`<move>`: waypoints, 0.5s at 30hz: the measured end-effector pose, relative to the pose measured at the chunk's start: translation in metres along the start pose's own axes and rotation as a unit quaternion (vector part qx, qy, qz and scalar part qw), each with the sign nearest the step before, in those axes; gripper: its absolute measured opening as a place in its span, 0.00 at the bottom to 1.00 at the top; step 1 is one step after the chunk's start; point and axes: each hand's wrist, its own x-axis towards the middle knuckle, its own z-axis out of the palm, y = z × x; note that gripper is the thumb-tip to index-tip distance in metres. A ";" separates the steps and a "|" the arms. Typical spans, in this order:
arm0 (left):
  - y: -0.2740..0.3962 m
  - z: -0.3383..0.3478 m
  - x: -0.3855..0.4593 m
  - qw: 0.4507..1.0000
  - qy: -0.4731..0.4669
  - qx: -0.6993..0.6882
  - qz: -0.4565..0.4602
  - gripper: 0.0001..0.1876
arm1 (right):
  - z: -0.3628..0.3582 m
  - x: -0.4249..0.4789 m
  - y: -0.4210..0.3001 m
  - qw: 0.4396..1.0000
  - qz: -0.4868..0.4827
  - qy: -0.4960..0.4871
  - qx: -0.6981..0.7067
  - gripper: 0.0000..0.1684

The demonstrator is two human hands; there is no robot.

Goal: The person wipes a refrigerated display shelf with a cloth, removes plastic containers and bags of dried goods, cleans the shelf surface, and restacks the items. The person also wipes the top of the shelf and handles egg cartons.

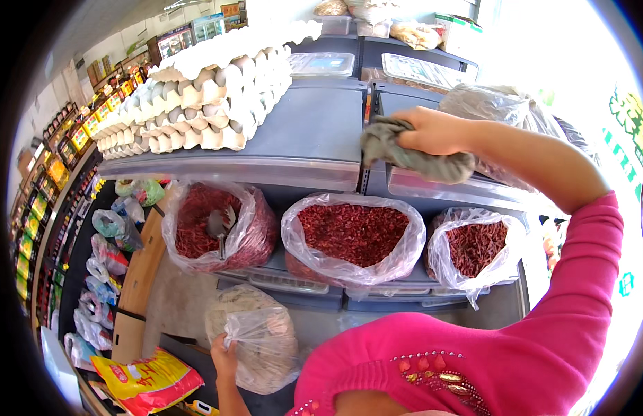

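My right hand [430, 132] grips a crumpled grey-green cloth [420, 156] over the front edge of the right-hand dark shelf [399, 104]. Low in the view, my left hand [225, 356] clutches the gathered neck of a full clear plastic bag [259, 338]; its pale, stringy contents cannot be told exactly. Between the hands stand open plastic-lined sacks of dried red chillies: whole pods on the left [189, 229], crushed pieces in the middle [355, 229], whole pods on the right [477, 247]. A metal scoop [218, 226] lies in the left sack.
Stacked egg trays [197, 114] occupy the left of the upper shelf [321, 119]. A large plastic-wrapped bundle [503, 109] lies beyond my right forearm. Lidded clear boxes [321, 65] sit further back. A yellow and red bag [145, 382] and several knotted bags [95, 312] are at lower left.
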 end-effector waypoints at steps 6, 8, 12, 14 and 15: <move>-0.004 0.002 0.003 0.999 -0.033 0.006 0.007 0.16 | 0.038 0.047 -0.013 0.874 0.036 0.117 0.470 0.18; -0.004 -0.003 -0.004 0.999 -0.038 0.021 0.013 0.16 | 0.021 0.044 0.000 0.879 0.065 0.127 0.454 0.20; -0.017 0.000 -0.020 0.999 -0.026 0.035 0.013 0.16 | -0.034 0.008 0.039 0.891 0.156 0.143 0.401 0.21; -0.008 -0.002 -0.028 0.998 -0.033 0.053 0.007 0.16 | -0.042 0.008 0.054 0.949 0.163 0.115 0.245 0.23; -0.014 -0.002 -0.032 0.998 -0.030 0.057 0.010 0.16 | -0.039 0.008 0.052 0.973 0.164 0.112 0.114 0.24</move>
